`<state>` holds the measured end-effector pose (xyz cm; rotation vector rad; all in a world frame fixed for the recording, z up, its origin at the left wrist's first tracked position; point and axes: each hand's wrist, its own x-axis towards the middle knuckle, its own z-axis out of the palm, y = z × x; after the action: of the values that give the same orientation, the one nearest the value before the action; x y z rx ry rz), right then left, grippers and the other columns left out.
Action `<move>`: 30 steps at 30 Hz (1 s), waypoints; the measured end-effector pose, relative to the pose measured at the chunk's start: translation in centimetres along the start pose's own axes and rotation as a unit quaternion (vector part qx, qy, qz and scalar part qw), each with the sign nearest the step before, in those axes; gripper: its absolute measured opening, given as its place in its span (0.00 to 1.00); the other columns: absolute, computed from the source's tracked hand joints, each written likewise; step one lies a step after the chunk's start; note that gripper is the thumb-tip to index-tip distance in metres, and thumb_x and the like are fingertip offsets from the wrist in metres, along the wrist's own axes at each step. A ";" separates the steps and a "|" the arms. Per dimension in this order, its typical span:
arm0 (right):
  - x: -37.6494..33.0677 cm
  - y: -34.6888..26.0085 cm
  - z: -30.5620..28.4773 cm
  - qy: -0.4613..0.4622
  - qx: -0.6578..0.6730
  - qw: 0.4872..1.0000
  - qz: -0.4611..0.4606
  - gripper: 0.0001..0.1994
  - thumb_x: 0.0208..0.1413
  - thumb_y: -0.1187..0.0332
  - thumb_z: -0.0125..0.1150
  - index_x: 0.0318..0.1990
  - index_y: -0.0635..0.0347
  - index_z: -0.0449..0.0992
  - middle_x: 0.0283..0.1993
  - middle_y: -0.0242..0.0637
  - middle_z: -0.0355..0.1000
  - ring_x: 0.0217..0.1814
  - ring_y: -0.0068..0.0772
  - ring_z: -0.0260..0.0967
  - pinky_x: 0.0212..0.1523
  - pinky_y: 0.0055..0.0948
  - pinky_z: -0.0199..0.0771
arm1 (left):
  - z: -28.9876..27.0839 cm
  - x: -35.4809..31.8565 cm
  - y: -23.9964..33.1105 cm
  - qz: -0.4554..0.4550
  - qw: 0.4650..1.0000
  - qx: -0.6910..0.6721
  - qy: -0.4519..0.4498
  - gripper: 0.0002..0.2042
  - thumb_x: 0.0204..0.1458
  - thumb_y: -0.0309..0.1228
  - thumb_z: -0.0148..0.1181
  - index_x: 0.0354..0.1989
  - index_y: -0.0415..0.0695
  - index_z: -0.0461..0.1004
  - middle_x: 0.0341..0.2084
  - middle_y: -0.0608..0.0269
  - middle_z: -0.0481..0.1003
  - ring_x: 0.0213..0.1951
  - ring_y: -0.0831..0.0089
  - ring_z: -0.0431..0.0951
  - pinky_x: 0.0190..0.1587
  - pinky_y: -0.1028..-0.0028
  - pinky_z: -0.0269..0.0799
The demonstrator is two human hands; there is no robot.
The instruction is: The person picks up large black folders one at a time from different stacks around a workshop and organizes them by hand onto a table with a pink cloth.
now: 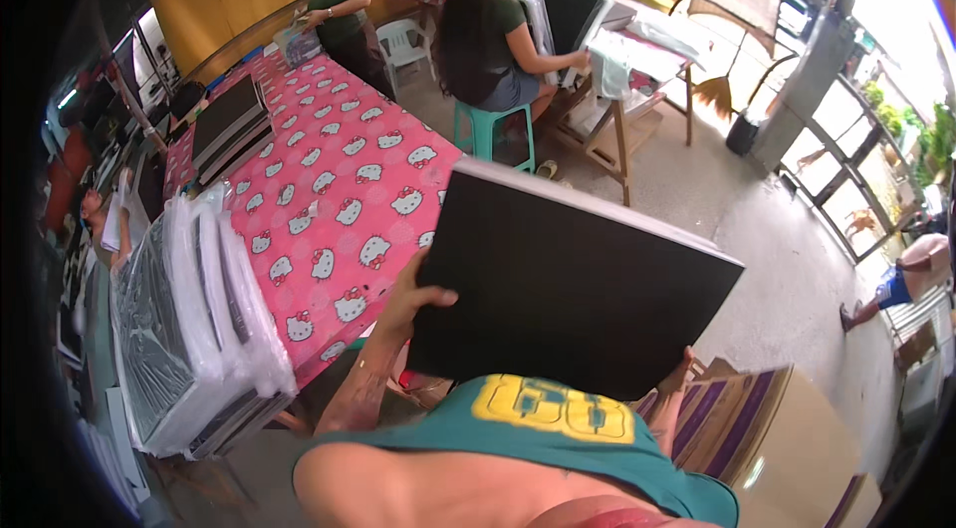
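A large flat black rectangular panel [568, 279] with a pale far edge is held up tilted in front of my chest. My left hand [416, 297] grips its left side, the thumb lying on the black face and the other fingers hidden behind. At the lower right corner, my right hand [680, 369] holds the panel's edge; most of its fingers are out of sight. To the left stands a table with a pink patterned cloth [329, 179], close to my left hand.
Plastic-wrapped panels [189, 329] stand at the table's near left corner; dark panels [231, 125] lie farther back. Cardboard boxes [777, 428] are at my lower right. One person [488, 50] sits on a green stool [495, 134]; another [344, 5] stands at the far table end.
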<state>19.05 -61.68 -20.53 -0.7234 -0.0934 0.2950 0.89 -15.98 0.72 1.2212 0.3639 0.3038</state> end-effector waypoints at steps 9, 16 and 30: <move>28.6 -13.4 -12.4 0.090 -0.044 0.995 -0.004 0.45 0.43 0.40 0.65 0.64 0.63 0.61 0.63 0.45 0.63 0.63 0.46 0.62 0.63 0.44 0.63 | 22.5 30.2 -2.1 0.003 0.997 -0.011 -0.074 0.36 0.32 0.22 0.64 0.58 0.38 0.63 0.47 0.57 0.71 0.49 0.68 0.73 0.52 0.71 0.69; 51.0 -26.0 -20.5 0.093 -0.057 0.994 0.020 0.45 0.41 0.39 0.66 0.62 0.63 0.63 0.61 0.44 0.65 0.62 0.45 0.63 0.62 0.45 0.65 | 38.3 49.9 -5.3 -0.002 0.998 -0.012 -0.068 0.37 0.31 0.23 0.62 0.59 0.38 0.64 0.45 0.59 0.73 0.48 0.69 0.73 0.52 0.72 0.69; 93.7 -42.6 -37.5 0.122 -0.070 0.989 -0.054 0.44 0.45 0.38 0.63 0.62 0.63 0.63 0.62 0.43 0.65 0.62 0.41 0.63 0.62 0.41 0.65 | 68.4 97.0 -12.0 -0.027 0.992 0.011 -0.123 0.33 0.31 0.25 0.63 0.54 0.37 0.67 0.41 0.61 0.73 0.44 0.70 0.74 0.50 0.73 0.68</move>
<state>125.41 -88.01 -21.89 -0.8853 0.0796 0.0962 118.17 -37.75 -0.73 1.2524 0.1866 0.0993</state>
